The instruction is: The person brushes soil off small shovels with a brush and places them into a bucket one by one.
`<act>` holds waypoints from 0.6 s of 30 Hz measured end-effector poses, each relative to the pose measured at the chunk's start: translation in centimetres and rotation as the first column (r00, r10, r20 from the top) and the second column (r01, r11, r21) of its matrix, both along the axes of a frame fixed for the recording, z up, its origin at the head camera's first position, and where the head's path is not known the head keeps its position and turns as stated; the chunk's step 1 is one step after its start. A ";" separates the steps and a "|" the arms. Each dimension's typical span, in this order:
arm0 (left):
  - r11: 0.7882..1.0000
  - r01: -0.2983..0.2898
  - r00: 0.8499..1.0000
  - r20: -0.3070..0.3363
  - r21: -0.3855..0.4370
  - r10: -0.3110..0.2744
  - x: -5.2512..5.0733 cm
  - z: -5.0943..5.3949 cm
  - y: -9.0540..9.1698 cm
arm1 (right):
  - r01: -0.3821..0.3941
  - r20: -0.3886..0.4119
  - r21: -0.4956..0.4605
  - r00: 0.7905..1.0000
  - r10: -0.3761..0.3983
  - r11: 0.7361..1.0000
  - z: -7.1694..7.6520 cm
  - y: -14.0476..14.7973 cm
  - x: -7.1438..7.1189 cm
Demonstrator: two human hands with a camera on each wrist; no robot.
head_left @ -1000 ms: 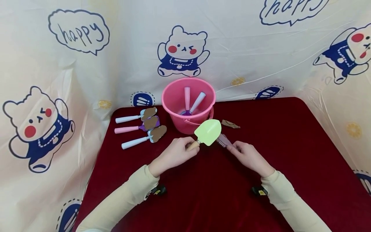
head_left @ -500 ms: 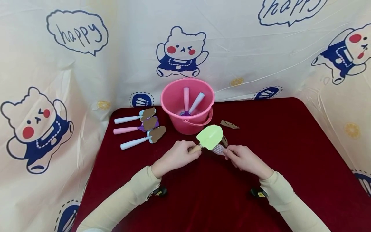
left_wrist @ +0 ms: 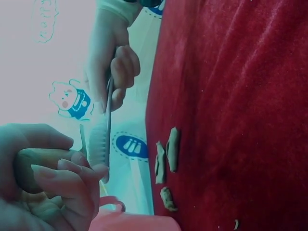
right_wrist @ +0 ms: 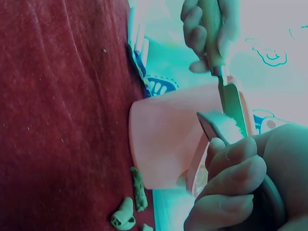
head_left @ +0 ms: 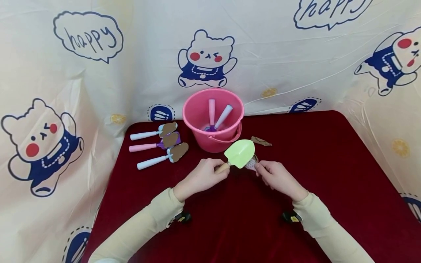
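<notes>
My left hand [head_left: 203, 176] grips the wooden handle [head_left: 223, 168] of a small garden trowel with a light green blade [head_left: 241, 152], held up over the table with its tip to the upper right. In my right hand [head_left: 279, 178] is a pale purple brush [head_left: 251, 163], pinched by thumb and fingers. Its bristle end lies at the underside of the blade, partly hidden behind it in the head view. In the right wrist view the bristles [right_wrist: 228, 126] face the green blade [right_wrist: 234, 106], very close; contact cannot be told for certain.
A pink bucket [head_left: 210, 140] with its handle hanging down stands behind, holding a pink-handled and a pale blue-handled tool. Three trowels [head_left: 170, 140] with brown patches on their blades lie at left. Brown crumpled pieces [left_wrist: 173, 149] lie on the red cloth [head_left: 329, 164] near the bucket.
The brush first swung left and down with its bristles turning upward, then tilted up a little under the blade. The trowel shifted slightly right, dipping and rising again.
</notes>
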State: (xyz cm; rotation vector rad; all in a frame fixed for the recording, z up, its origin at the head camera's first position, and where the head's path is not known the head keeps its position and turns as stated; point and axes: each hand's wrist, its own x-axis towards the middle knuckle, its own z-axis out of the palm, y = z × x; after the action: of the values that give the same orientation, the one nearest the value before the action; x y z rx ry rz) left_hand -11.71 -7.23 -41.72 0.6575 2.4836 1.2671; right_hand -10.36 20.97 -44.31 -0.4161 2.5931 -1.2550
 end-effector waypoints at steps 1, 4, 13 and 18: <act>1.000 0.000 1.000 0.003 0.001 0.000 0.0 -0.1 0.0 | -0.016 -0.001 0.012 1.000 0.016 1.000 0.0 -0.1 0.0; 1.000 0.007 1.000 0.016 -0.002 -0.007 -0.1 -0.3 0.1 | -0.046 -0.033 0.060 0.998 0.048 0.997 0.1 -0.3 0.1; 1.000 0.007 1.000 0.022 -0.007 -0.007 -0.1 -0.5 0.0 | 0.032 -0.136 0.189 0.991 -0.006 0.981 0.3 -0.2 0.0; 1.000 0.008 1.000 0.013 0.005 -0.008 0.0 -0.4 0.3 | -0.044 -0.119 0.180 0.991 0.066 0.983 0.0 -0.9 0.3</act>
State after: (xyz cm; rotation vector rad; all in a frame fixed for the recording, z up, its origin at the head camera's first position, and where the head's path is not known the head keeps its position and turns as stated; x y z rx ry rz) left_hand -11.71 -6.93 -42.16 0.6574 2.4661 1.2710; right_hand -10.09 20.10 -44.26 -0.5428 2.7475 -1.0002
